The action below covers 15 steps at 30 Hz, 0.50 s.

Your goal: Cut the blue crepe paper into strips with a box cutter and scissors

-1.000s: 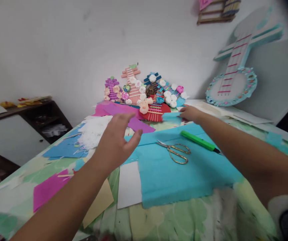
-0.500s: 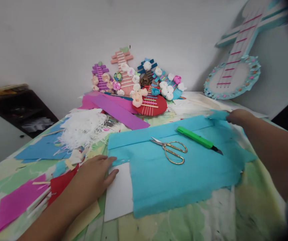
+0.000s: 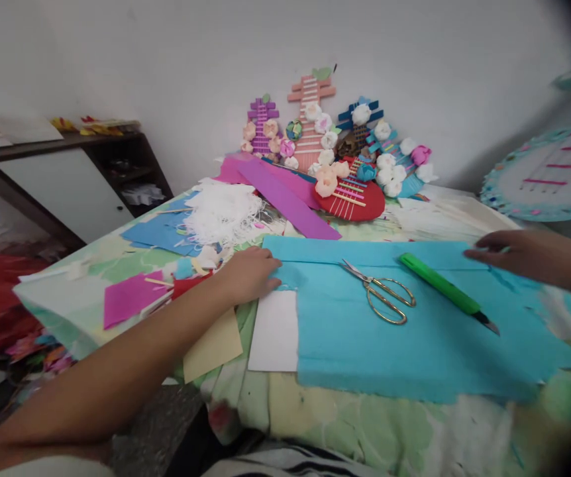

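- I see a turquoise sheet (image 3: 415, 364), matte and slightly wrinkled, spread between the 2 hands on a patterned cloth (image 3: 335, 414); a straight line runs along its far side.
- The left hand (image 3: 252, 275) rests at the sheet's left edge, fingers close together; I cannot tell whether it pinches.
- The right hand (image 3: 511, 255) is at the sheet's far right, fingers loosely bent; any grip is unclear to me.
- On the sheet: scissors (image 3: 367, 281) with 2 gold-coloured loops, near a long green cutter (image 3: 439, 283), its slanted metal blade bare.
- Beyond: a stringy white heap (image 3: 223, 212).
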Available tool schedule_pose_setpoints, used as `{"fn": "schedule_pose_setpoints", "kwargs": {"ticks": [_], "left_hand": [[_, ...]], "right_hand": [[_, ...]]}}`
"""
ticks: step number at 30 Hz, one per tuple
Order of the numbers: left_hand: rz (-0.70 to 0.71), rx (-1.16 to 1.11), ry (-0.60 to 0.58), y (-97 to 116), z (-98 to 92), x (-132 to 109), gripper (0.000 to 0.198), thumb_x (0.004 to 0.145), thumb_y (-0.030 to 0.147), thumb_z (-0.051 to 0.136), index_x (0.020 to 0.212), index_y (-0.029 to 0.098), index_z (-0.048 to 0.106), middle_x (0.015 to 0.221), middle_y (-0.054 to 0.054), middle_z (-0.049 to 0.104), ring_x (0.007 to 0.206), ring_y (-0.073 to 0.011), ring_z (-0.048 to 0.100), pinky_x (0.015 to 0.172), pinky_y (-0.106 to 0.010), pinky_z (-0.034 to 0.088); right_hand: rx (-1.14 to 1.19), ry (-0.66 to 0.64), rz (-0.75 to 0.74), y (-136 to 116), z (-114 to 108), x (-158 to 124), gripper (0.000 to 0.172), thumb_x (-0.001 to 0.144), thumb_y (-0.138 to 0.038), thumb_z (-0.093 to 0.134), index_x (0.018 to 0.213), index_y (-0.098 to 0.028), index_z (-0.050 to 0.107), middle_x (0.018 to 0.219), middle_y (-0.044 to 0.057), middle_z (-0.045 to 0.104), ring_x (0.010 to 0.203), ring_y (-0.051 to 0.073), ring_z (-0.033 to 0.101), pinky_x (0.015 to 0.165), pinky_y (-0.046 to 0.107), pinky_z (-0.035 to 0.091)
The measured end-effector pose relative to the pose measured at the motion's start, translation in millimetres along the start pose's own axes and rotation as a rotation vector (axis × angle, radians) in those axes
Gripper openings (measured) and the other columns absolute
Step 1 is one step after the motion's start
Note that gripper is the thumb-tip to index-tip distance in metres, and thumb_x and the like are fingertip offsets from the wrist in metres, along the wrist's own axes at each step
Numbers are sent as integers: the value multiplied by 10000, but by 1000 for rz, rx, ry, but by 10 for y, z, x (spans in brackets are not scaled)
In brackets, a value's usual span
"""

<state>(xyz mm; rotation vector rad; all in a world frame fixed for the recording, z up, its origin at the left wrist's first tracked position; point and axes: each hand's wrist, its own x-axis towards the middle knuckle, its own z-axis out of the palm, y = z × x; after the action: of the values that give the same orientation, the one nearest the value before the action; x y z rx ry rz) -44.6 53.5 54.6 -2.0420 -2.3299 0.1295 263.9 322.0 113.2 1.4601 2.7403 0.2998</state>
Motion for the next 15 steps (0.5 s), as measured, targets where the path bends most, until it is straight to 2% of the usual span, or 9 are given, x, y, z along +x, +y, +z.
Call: {"fn": "schedule_pose_setpoints", "kwargs": {"ticks": [3,4,7,9,11,12,15], "left_hand": [[68,-8,-45,60,26,18,362,838,390,470,1132,205,572,1106,-80,586,1028,-242,521,864,-342,404],[87,-8,-62,83,36,13,384,836,402,472,1158,211,556,1158,-82,566,1056,-248,510,873,-348,400],[101,9,-83,186,42,-64,440,836,420,468,1204,186,521,1286,-126,480,1135,-295,462,900,-408,379],[85,26,-60,312,23,-180,445,846,414,458,1198,151,522,1320,-164,438,1174,-331,422,923,-467,344],[93,31,-26,485,3,-337,504,851,417,459,1266,131,453,1390,-173,345,1247,-330,340,983,-489,274],[135,16,-22,580,0,-417,564,851,464,445,1313,144,394,1407,-152,327,1269,-303,320,1015,-476,246],[316,-106,-90,825,37,-607,680,829,565,424,1349,135,339,1422,-166,287,1302,-333,256,1026,-531,207]], "right_hand": [[56,-231,-263,-550,151,-251,394,803,-544,432,812,-208,637,783,64,651,652,178,571,575,304,401],[69,-251,-358,-744,214,-321,417,803,-563,401,810,-213,627,783,61,647,644,179,566,554,298,372],[76,-256,-426,-1172,371,-418,397,763,-553,457,776,-182,597,794,86,634,674,194,561,564,294,336],[73,-254,-418,-1283,420,-405,368,763,-516,462,753,-168,583,768,98,626,661,204,556,544,293,318],[77,-262,-412,-1286,424,-383,335,763,-484,465,730,-169,576,724,87,618,626,198,549,520,288,311],[83,-269,-419,-1263,414,-379,321,759,-475,472,722,-173,574,707,76,615,611,190,545,515,284,315],[105,-257,-468,-1156,370,-402,282,733,-461,517,732,-186,581,732,49,616,637,169,553,547,270,353]]}}
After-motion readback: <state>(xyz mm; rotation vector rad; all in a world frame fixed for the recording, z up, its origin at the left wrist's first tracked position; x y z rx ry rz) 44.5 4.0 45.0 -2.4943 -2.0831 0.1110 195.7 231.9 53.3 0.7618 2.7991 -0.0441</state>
